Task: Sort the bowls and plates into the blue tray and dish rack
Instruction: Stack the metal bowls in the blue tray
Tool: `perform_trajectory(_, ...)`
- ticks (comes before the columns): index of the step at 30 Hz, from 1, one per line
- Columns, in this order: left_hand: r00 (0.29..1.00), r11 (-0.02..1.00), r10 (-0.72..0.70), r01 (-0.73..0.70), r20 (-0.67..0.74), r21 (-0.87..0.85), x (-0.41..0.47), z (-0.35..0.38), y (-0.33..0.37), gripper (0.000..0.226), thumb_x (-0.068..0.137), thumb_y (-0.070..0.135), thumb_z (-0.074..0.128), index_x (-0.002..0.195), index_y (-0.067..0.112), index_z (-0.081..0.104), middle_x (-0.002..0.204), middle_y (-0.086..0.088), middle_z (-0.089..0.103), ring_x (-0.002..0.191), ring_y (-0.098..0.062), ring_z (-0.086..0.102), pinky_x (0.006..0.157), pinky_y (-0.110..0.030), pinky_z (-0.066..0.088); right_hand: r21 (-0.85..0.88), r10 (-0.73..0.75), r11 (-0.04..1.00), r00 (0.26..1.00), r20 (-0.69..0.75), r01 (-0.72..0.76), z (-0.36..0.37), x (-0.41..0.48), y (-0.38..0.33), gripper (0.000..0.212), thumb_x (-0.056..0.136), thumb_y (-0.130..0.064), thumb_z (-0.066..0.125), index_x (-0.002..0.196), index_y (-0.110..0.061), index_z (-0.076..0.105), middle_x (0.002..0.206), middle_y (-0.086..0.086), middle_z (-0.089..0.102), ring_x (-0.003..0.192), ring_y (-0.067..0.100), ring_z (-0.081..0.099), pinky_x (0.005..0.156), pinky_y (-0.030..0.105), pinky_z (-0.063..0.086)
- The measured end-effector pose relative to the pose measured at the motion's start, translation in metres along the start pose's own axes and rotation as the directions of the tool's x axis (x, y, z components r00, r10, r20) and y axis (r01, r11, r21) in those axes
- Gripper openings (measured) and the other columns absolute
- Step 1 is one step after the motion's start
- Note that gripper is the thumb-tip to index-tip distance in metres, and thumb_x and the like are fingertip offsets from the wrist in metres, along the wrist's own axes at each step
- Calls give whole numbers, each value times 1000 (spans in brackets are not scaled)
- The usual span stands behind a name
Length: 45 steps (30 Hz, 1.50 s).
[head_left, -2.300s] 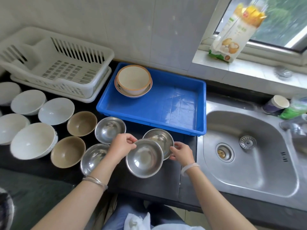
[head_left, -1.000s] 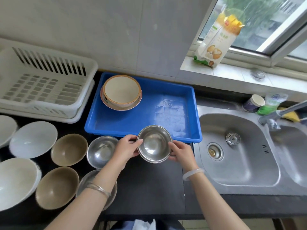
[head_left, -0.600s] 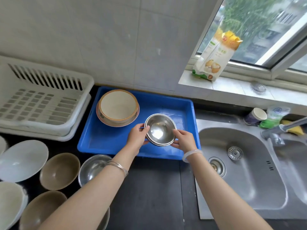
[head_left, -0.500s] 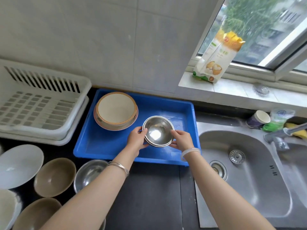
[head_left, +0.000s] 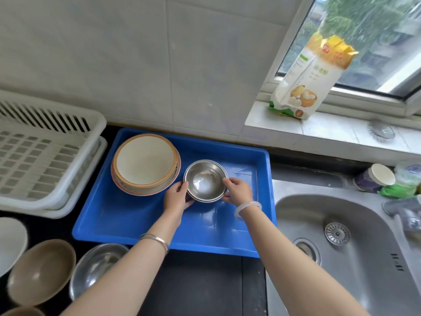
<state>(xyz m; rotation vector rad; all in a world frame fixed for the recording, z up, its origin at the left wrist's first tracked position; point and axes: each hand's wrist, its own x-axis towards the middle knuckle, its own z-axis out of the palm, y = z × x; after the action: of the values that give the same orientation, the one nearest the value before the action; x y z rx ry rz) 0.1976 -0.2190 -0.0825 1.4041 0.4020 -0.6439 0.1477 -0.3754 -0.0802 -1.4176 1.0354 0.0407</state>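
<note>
Head view | dish rack (head_left: 45, 156) cut off at left edge | blue tray (head_left: 136, 224) near rim partly behind your arms | stacked steel bowls (head_left: 205, 179) over tray floor, contact unclear | your left hand (head_left: 176, 198) and right hand (head_left: 238, 191) grip their opposite rims

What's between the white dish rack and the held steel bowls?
The cream bowl stack, inside the blue tray beside the steel bowls; head view shows it.

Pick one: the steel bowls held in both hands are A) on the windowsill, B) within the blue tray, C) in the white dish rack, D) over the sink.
B: the left hand and right hand grip the steel bowls inside the blue tray, beside the cream bowl.
</note>
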Motion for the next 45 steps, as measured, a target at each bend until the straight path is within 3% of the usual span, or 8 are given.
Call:
perform_trajectory(9, 996, 943, -71, 82, 45, -322, 8, 9, -6, 20, 95, 18, 50, 112, 8, 57, 102, -4, 64, 96, -18, 61, 86, -27, 47, 120, 19, 993, 1000, 16, -21, 11, 20, -13, 24, 92, -20, 56, 112, -6, 57, 101, 12, 60, 82, 32, 65, 64, 31, 56)
perform_trajectory(20, 1000, 930, -26, 23, -3, -368, 19, 18, 1, 17, 96, 15, 48, 108, 8, 59, 107, -5, 64, 98, -14, 60, 91, -25, 45, 136, 23, 990, 1000, 9, -24, 22, 34, -23, 22, 93, -19, 54, 111, -7, 55, 100, 15, 61, 97, 38, 66, 77, 37, 56)
perform_trajectory(28, 999, 931, -30, 13, -40, -364, 14, 21, 7, 18, 96, 14, 48, 109, 6, 59, 108, -8, 62, 108, -20, 57, 90, -26, 45, 143, 14, 989, 999, 36, -19, 20, 27, -23, 33, 95, -23, 51, 124, -8, 54, 108, 12, 61, 90, 29, 66, 85, 38, 54)
perform_trajectory(31, 999, 962, -33, 25, -26, -271, 7, 17, 8, 23, 97, 14, 46, 114, 4, 57, 115, -12, 62, 116, -26, 56, 93, -28, 45, 97, -8, 995, 999, 49, 3, 15, 19, -25, 34, 95, -23, 49, 122, -5, 57, 104, 10, 60, 86, 25, 60, 78, 34, 52)
perform_trajectory(35, 1000, 999, -9, 9, -7, -51, -12, 3, 6, 42, 97, 14, 46, 136, -1, 42, 137, -17, 49, 124, -31, 50, 97, -32, 44, 52, -50, 998, 998, 50, 47, 5, -3, -25, 17, 96, -21, 44, 104, -10, 56, 119, 20, 59, 86, 25, 56, 72, 31, 49)
perform_trajectory(38, 997, 989, 76, -79, 25, 122, -33, -16, 8, 41, 95, 14, 50, 134, 2, 46, 132, -16, 54, 111, -21, 56, 91, -28, 46, 9, -81, 997, 996, 48, 81, 1, -28, -22, 19, 98, -23, 43, 108, -12, 55, 118, 15, 60, 90, 26, 59, 78, 35, 50)
perform_trajectory(43, 969, 890, 248, -234, 15, 391, -89, -61, 9, 28, 91, 15, 56, 118, 12, 61, 119, -5, 63, 104, -16, 59, 98, -37, 47, -68, -173, 980, 972, 162, 186, 8, -89, -6, 21, 97, -23, 43, 106, -13, 59, 104, 8, 64, 81, 20, 62, 66, 26, 49)
perform_trajectory(45, 957, 876, 289, -263, -6, 404, -116, -85, 0, 26, 90, 11, 57, 116, 13, 61, 117, 0, 63, 102, -12, 59, 95, -30, 46, -88, -192, 972, 956, 223, 216, 19, -114, 7, 17, 97, -22, 44, 101, -16, 60, 97, 5, 65, 74, 16, 62, 65, 25, 48)
